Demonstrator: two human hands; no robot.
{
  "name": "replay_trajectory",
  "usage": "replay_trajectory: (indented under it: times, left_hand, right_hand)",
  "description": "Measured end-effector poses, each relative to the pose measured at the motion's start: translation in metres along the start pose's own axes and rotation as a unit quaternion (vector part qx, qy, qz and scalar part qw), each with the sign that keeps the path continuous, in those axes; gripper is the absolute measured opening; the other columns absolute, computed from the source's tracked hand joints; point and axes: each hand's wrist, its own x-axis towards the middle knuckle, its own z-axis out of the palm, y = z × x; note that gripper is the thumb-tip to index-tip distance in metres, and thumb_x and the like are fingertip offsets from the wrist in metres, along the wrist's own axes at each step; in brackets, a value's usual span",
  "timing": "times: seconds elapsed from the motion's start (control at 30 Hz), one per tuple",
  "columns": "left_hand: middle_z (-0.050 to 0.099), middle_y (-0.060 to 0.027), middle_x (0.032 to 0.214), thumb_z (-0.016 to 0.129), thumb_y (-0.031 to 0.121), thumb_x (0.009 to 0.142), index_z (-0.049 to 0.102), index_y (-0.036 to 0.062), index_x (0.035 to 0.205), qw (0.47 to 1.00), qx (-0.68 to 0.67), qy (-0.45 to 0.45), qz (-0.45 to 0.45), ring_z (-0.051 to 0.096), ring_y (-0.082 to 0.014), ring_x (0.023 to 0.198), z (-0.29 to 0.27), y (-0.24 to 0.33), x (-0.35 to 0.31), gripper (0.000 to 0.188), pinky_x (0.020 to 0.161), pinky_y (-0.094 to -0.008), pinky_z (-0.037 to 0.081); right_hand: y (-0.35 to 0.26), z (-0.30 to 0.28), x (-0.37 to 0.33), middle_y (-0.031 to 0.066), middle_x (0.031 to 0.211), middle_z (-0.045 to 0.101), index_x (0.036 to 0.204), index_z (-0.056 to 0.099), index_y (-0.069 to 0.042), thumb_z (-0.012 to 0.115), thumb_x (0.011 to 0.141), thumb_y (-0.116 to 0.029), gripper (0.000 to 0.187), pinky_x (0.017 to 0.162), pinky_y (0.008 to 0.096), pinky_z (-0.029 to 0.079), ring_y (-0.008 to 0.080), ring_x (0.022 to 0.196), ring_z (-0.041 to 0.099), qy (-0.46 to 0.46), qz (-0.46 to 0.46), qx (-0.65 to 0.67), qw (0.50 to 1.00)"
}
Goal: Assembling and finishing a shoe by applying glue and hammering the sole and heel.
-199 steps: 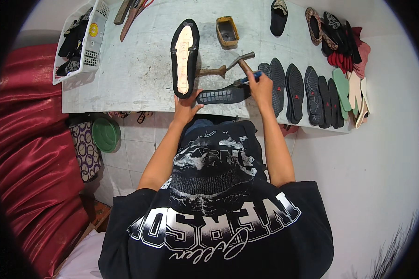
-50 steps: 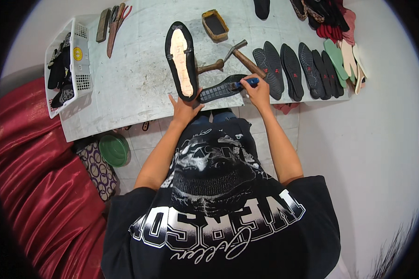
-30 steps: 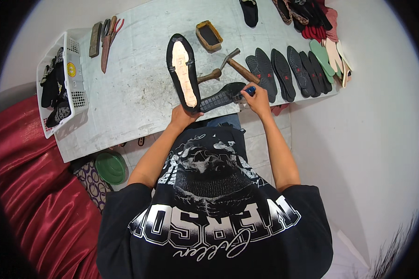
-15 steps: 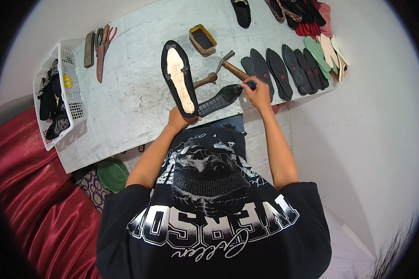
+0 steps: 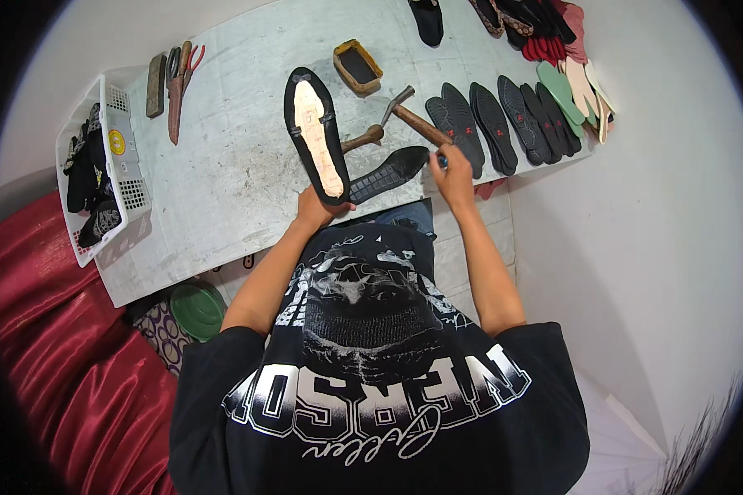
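Currently your right hand (image 5: 454,178) pinches a blue-handled tool (image 5: 443,162) beside the black sole's (image 5: 385,176) toe, on the table (image 5: 223,169). Left hand (image 5: 315,211) holds the black shoe (image 5: 314,136) by its heel, grip partly hidden. Probably surface-working the sole; next stroke calls for holding it steady.

Lighting: bright and fairly even across the desk (image 5: 231,107); the source lies out of view. I note a broad, soft-edged shadow on the pale right-hand wall (image 5: 660,206). Glare: streaked highlights on the folds of the red satin cloth (image 5: 66,330). Exposure: the pale underside of the black shoe (image 5: 318,140) reads very light; the black shirt (image 5: 470,437) loses its folds in darkness. Sharpness: the shirt's print is crisp, with little motion blur evident. Distortion: the desk's far edge bows; black vignetting rounds off all corners.
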Motion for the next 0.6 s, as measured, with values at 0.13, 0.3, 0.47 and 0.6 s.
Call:
replay_trajectory:
  times: [0.13, 0.3, 0.47, 0.6]
  left_hand:
    - [0.074, -0.0181, 0.11, 0.09, 0.061, 0.066, 0.072, 0.0106, 0.113, 0.998, -0.024, 0.056, 0.026, 0.07, -0.0402, 0.105, 0.007, -0.006, -0.001, 0.072, 0.088, -0.0484, 0.055]
    - [0.074, -0.0161, 0.115, 0.089, 0.059, 0.068, 0.072, 0.0159, 0.121, 0.999, -0.025, 0.028, -0.004, 0.07, -0.0386, 0.109, 0.005, -0.001, -0.002, 0.07, 0.091, -0.0472, 0.055]
    - [0.074, -0.0139, 0.12, 0.088, 0.057, 0.071, 0.072, 0.0213, 0.13, 1.0, -0.012, 0.007, -0.022, 0.069, -0.0373, 0.113, 0.004, 0.005, -0.005, 0.071, 0.094, -0.0463, 0.054]
    - [0.074, -0.0154, 0.116, 0.088, 0.054, 0.072, 0.07, 0.0172, 0.132, 0.999, -0.01, 0.03, -0.007, 0.07, -0.037, 0.109, 0.013, 0.004, -0.008, 0.072, 0.092, -0.0465, 0.055]
  right_hand:
    - [-0.03, 0.003, -0.025, 0.0197, 0.089, 0.068, 0.093, 0.064, 0.001, 0.075, 0.09, -0.012, 0.017, 0.069, 0.0447, 0.052, 0.039, 0.078, 0.066, -0.068, -0.027, 0.017, 0.997]
    - [-0.018, -0.005, -0.007, 0.0205, 0.079, 0.067, 0.089, 0.065, 0.001, 0.078, 0.089, -0.013, 0.019, 0.066, 0.0397, 0.051, 0.0361, 0.07, 0.066, -0.094, 0.124, 0.109, 0.982]
    - [0.004, -0.012, 0.018, 0.0205, 0.082, 0.068, 0.092, 0.065, 0.001, 0.077, 0.09, -0.013, 0.019, 0.067, 0.0422, 0.051, 0.0376, 0.075, 0.067, -0.003, 0.079, 0.02, 0.997]
    - [-0.001, 0.0, 0.004, 0.0184, 0.094, 0.066, 0.101, 0.064, -0.002, 0.074, 0.092, -0.011, 0.016, 0.07, 0.0463, 0.052, 0.0389, 0.078, 0.066, 0.003, -0.015, 0.032, 0.999]
